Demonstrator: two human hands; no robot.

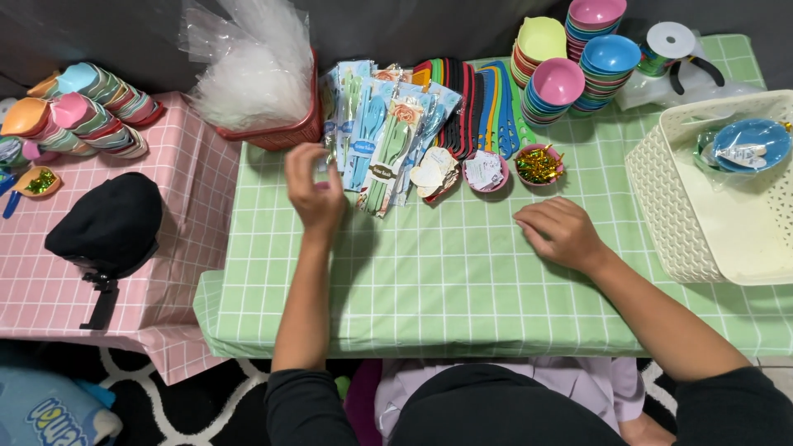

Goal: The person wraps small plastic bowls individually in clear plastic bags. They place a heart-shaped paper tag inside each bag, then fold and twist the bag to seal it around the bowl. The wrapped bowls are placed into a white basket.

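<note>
My left hand [314, 192] is raised over the green checked tablecloth [446, 281], its fingertips at the near edge of a fan of packaged plastic cutlery sets [382, 132]; whether it grips one I cannot tell. My right hand [560, 233] rests flat on the cloth with fingers loosely curled and nothing in it, just below a small pink bowl of gold-wrapped sweets [538, 163]. A second small pink bowl [486, 172] with a packet in it sits beside that. Heart-shaped tags [431, 173] lie by the cutlery packs.
Coloured combs [472, 101] lie fanned behind the bowls. Stacks of coloured bowls [578, 66] stand at the back. A white basket [710, 190] holds a wrapped blue bowl at right. A red basket of clear bags [256, 83], a pink table [83, 281] with bowls and a black cap [111, 219] are left.
</note>
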